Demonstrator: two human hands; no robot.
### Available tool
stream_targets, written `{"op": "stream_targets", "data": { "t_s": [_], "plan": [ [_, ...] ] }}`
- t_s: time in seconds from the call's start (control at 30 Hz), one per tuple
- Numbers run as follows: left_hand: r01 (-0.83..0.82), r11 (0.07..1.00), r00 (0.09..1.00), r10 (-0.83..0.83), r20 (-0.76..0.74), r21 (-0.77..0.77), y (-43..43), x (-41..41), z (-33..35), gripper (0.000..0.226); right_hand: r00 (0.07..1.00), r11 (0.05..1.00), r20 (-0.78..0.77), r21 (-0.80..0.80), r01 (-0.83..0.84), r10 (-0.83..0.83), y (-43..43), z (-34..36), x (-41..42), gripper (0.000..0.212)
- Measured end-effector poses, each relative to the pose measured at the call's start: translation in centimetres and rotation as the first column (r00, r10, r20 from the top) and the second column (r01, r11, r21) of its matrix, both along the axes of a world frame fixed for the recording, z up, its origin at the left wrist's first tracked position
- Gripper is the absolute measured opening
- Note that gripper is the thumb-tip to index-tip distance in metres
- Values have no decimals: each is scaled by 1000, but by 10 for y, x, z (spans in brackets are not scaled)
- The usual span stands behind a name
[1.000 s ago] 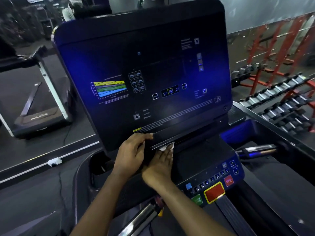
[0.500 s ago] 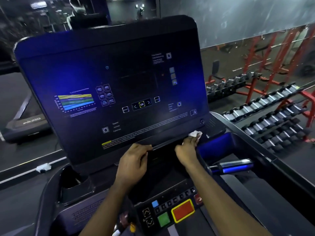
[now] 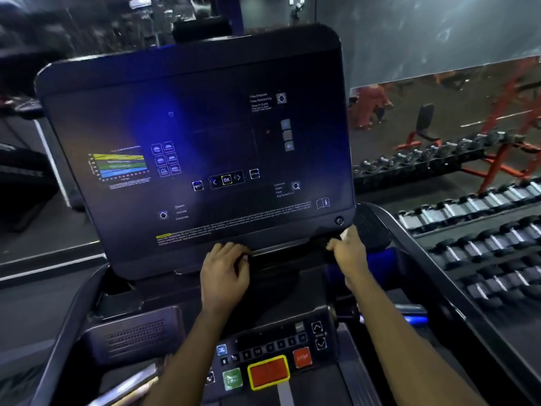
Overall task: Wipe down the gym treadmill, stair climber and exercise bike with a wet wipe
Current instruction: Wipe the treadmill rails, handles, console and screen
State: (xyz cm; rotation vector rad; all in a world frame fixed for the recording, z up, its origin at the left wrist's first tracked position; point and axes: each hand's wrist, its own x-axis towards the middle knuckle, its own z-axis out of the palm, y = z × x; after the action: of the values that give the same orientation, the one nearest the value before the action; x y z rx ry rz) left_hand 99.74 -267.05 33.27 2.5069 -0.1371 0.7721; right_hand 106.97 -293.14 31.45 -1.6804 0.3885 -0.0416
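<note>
Right hand (image 3: 349,254) grips the wet wipe (image 3: 344,233) at the treadmill console (image 3: 190,83) bottom-right corner. Only a white scrap pokes up, so can't tell its long axis. Left hand (image 3: 224,271) fingers curl over the ledge (image 3: 288,251).

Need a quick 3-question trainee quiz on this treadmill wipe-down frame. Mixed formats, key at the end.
1. True or false: the left hand holds the white wipe.
2. Where on the treadmill screen is the right hand? A) lower right corner B) top edge C) left edge
3. Fill in: the big red button has a ____ border.
Key: 1 false; 2 A; 3 yellow.
</note>
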Motion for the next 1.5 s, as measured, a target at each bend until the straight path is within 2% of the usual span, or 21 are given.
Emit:
{"op": "stream_targets", "data": {
  "t_s": [0.1,0.23,0.33,0.43,0.5,0.6,0.73,0.8,0.97,1.07,1.2,1.3,1.43,1.5],
  "plan": [
    [-15,1000,1000,15,-1,5,-3,0,1,15,1000,998,11,-58,-4,5,-6,-10,-6,39],
    [-36,999,999,37,-17,32,-6,-1,4,15,994,994,-34,26,-105,106,-13,1,13,35],
    [-57,997,998,58,-19,48,-6,0,4,15,995,994,-10,43,-97,97,-11,2,10,38],
    [-81,992,997,80,20,96,-10,5,6,14,998,997,54,-61,46,-42,-10,-10,-7,25],
    [-77,983,997,72,36,168,-16,9,8,13,989,981,69,-132,140,-132,-12,-10,-10,28],
    [-28,968,999,18,42,249,-19,12,12,12,964,956,73,-133,263,-256,-19,-1,-11,31],
    [57,972,992,-79,93,226,-25,24,34,15,899,897,162,-118,427,-407,-21,23,-11,21],
    [92,973,982,-124,145,211,-29,35,49,9,876,882,206,-95,461,-436,-16,42,-9,19],
    [140,965,934,-204,295,222,-31,71,112,12,840,872,377,-142,469,-390,2,110,14,25],
    [122,963,910,-205,359,240,-26,97,161,18,793,871,504,-146,470,-343,13,158,35,17],
    [1,956,950,-92,298,293,-14,135,223,46,707,862,644,-145,486,-290,22,226,70,14],
    [-110,934,967,22,255,339,2,161,264,63,599,792,744,-159,590,-297,26,277,98,12],
    [-132,909,985,75,157,395,27,188,295,63,528,735,789,-149,662,-315,29,322,134,30],
    [-113,895,989,61,134,432,33,193,301,57,554,756,805,-223,615,-213,36,324,149,39]
  ]
}}
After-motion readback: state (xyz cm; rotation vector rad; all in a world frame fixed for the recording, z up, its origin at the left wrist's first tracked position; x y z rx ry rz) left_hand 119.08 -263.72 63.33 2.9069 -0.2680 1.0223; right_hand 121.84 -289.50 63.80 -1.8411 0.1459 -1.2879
